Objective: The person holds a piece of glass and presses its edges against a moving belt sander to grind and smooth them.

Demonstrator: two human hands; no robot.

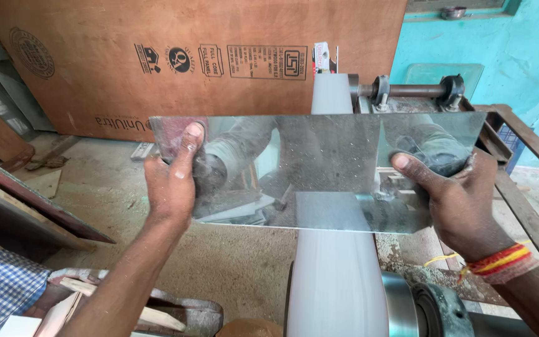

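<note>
Currently both hands are gripping a rectangular mirror pane point(319, 168), holding it flat-on above the white sanding belt point(338, 274) that is running from 6 to 12 o'clock under it. Left hand point(171, 184) is clamping the pane's 9 o'clock edge, thumb on the face; right hand point(463, 200), with a red-and-yellow thread wristband point(500, 261), is clamping the 3 o'clock edge, thumb also on the face. Plywood sheet point(188, 62) is leaning at 11 o'clock, belt roller shaft point(407, 90) sitting at 1 o'clock.
</note>
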